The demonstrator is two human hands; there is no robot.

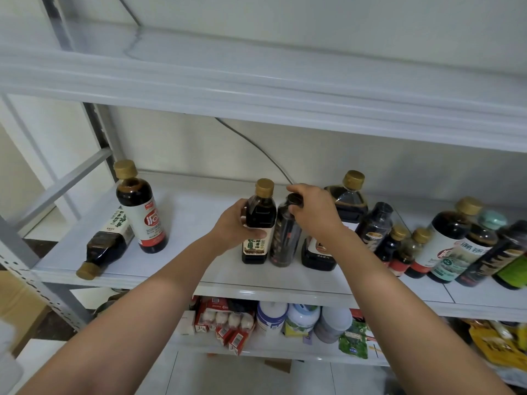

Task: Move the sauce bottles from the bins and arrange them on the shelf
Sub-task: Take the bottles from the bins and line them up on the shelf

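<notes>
**Forearms (148, 317) reaching in: seating two bottles side by side**

Your bare forearms are stretching in over the front edge of the white middle shelf board (199, 218). Your left grip (238, 223) is curling its fingers and thumb round the shoulder of the square, gold-capped bottle of dark sauce with the cream label (255, 246). That bottle is standing upright on the shelf. Your right grip (313, 212) is pinching the black cap of the slim, round, dark plastic bottle (285, 240), which is standing against the first bottle's right side. No bins are showing.

You are probably squaring this pair into the row, so be pressing each base flat before you are letting go. The slim bottle is looking the tippier of the two, held only at the cap. Be steadying it with the square bottle as a stop, and be releasing it last.

Your right wrist is passing just in front of the squat, dark, square-shouldered bottle (318, 255). Be lifting that arm up before drawing it back, since a sideways sweep is risking a knock.

At the far left, a gold-capped bottle (105, 246) is lying on its side near the front edge, beside the tall round bottle with the red-and-white label (142, 220). It is likely needing to be stood up next.
</notes>
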